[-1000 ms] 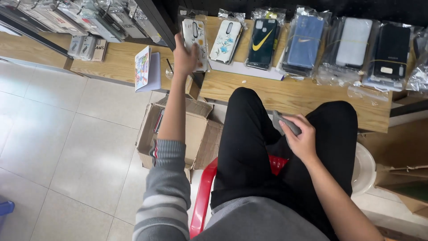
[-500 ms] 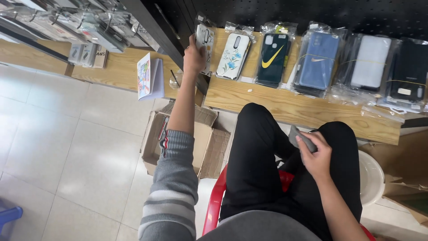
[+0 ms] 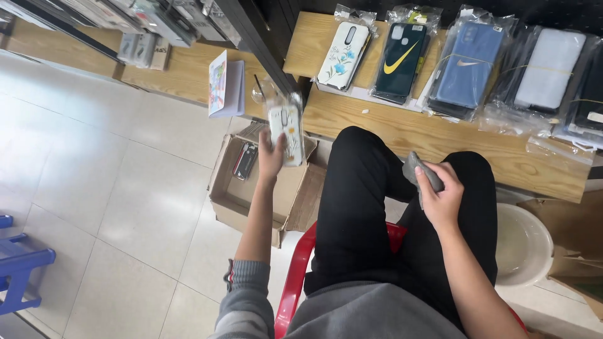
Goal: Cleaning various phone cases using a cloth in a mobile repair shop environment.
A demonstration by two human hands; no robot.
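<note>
Left hand (image 3: 271, 157) clamped on a bagged white case (image 3: 286, 134), held in the air directly over the open carton (image 3: 264, 188) on the floor, well clear of the counter (image 3: 402, 135). Case long axis runs roughly away from the body, near vertical in view; carton lies straight below the grip. Right hand (image 3: 443, 196) closed round a grey case (image 3: 422, 171) over the lap, farther from the carton.

The person wore a grey sweater with paler stripes and a thin red band at the cuff, its sleeve pushed up above the left hand (image 3: 271, 157). Black trousers covered both legs, and the right hand (image 3: 441, 199) was bare to the forearm.
</note>
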